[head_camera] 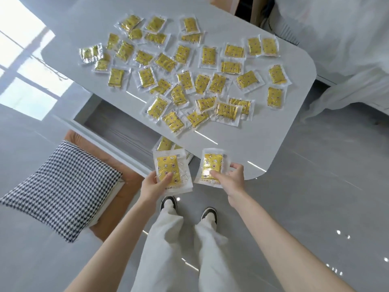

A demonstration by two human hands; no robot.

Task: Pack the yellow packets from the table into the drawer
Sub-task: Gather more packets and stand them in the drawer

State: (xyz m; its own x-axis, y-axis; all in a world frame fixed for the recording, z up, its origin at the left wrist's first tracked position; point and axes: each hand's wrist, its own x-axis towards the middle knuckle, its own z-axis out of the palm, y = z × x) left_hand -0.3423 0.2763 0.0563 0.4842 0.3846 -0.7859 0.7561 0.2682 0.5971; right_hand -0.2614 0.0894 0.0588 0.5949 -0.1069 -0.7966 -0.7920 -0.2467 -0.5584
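Step in hand, as judged: carrying two packets to the open grey drawer (117, 127) under the glossy white round-cornered table (263, 131). The left hand (154, 184) pinches a clear-wrapped yellow packet (168, 167), thumb curled over its face and fingers behind, at the drawer's near end. The right hand (231, 178) grips a second yellow packet (211, 165) likewise, just right of the drawer. A few stowed packets (165, 144) lie inside the drawer's near end. Many loose yellow packets (185, 81) are spread on the tabletop above and beyond the drawer. Recommendation: lower both flat against those stowed and lay rows rather than drop, since slick wrappers will likely slide. Whether the left hand holds more than one cannot be told.
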